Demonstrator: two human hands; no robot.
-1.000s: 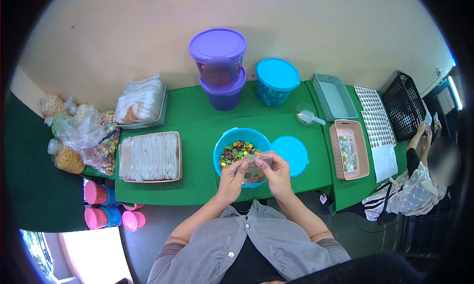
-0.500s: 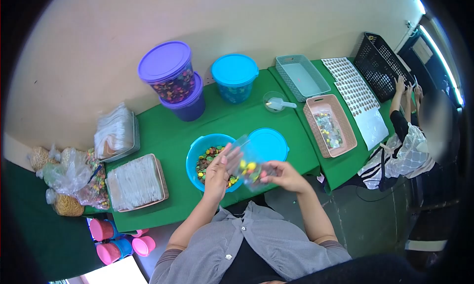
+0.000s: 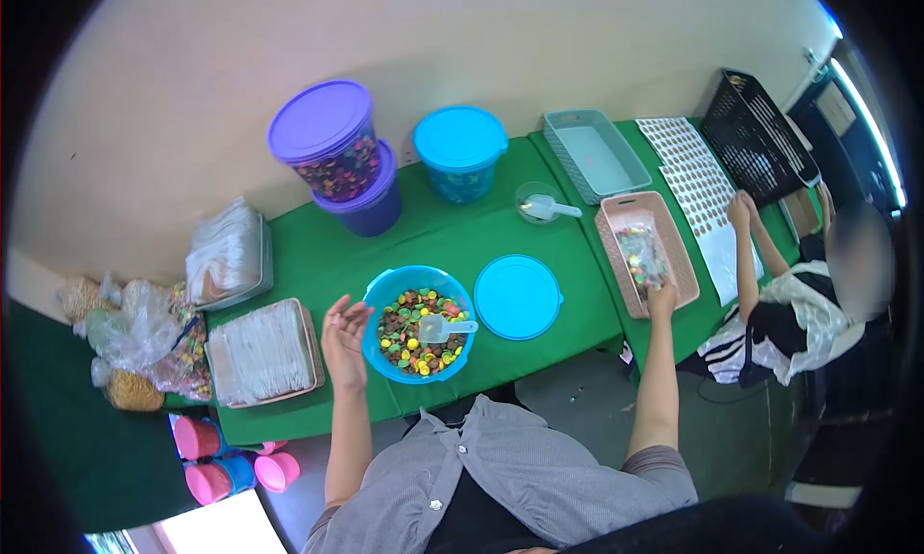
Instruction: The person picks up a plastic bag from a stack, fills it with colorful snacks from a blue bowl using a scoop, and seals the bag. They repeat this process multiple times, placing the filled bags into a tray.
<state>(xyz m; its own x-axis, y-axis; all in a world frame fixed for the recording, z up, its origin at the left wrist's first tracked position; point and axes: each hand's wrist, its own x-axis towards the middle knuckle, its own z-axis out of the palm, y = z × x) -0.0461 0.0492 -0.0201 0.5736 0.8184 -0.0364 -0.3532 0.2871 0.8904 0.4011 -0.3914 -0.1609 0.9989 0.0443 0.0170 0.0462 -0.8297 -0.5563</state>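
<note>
My right hand (image 3: pixel 661 301) reaches over the near end of the pink basket (image 3: pixel 685 283), fingers closed on a clear plastic bag of colourful candies (image 3: pixel 643 257) that lies inside it. Empty, with fingers apart, my left hand (image 3: pixel 344 340) hovers just left of the blue tub (image 3: pixel 374 360). Brown, yellow, green and red candies (image 3: pixel 409 318) fill the tub, and a clear scoop (image 3: pixel 443 329) rests on top of them. Beside the tub lies a round blue lid (image 3: pixel 519 297).
Stacks of clear bags (image 3: pixel 262 352) fill a basket at left. Purple-lidded buckets (image 3: pixel 322 121) and a blue-lidded bucket (image 3: pixel 460 140) stand along the wall. Right of the grey-green basket (image 3: pixel 597 154) lie sticker sheets (image 3: pixel 688 174); another person (image 3: pixel 784 294) works by a black crate (image 3: pixel 751 135).
My right hand has carried the bag of candies from over the tub to the pink basket at right. My left hand has let go of the bag and moved left.
</note>
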